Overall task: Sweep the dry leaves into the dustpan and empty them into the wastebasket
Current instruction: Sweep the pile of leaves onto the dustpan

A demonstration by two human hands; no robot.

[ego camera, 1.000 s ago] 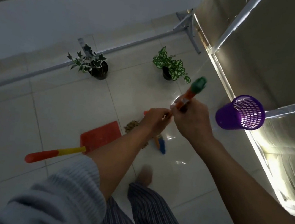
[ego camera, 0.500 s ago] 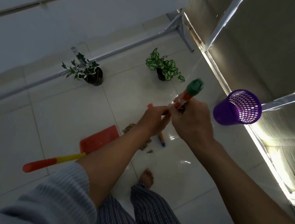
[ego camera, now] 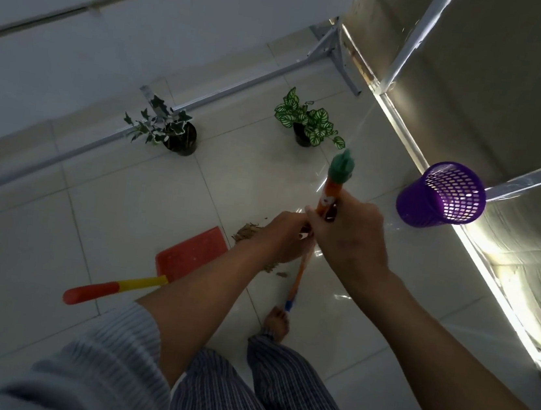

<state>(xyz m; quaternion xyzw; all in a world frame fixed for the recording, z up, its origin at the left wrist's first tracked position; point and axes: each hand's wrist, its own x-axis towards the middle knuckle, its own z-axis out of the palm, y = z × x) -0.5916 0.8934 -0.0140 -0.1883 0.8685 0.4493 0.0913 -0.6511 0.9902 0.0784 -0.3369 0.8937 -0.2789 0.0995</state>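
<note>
- Two bare hands hold one broom (ego camera: 325, 204). The broom has an orange stick and a green top.
- The right hand (ego camera: 349, 242) is wrapped tight around the stick, high up, just under the green top.
- The left hand (ego camera: 284, 237) is right beside it, a bit lower on the stick. Its fingers are curled around the stick too.
- The stick goes down to the floor between the hands and a bare foot (ego camera: 277, 319). The low end looks blue. The brush part is too blurry to see well.
- A little pile of dry leaves (ego camera: 248, 231) lies on the white floor tiles (ego camera: 125, 207). Part of the pile is hidden behind the left hand. A few bits lie just under that hand.
- The red dustpan (ego camera: 189, 254) lies flat on the floor, just beside the leaves. Its long handle is yellow and red and points away from the pile.
- The purple wastebasket (ego camera: 440, 200) stands on the floor on the right side, well apart from the leaves. It has lots of little holes.
- Two small potted plants sit farther back: an ivy plant (ego camera: 166, 127) and a spotted-leaf plant (ego camera: 308, 122).
- Gray metal bars (ego camera: 236, 86) run along the floor by the wall.
- The person wears striped pants (ego camera: 260, 391) and a gray sleeve (ego camera: 99, 364).
</note>
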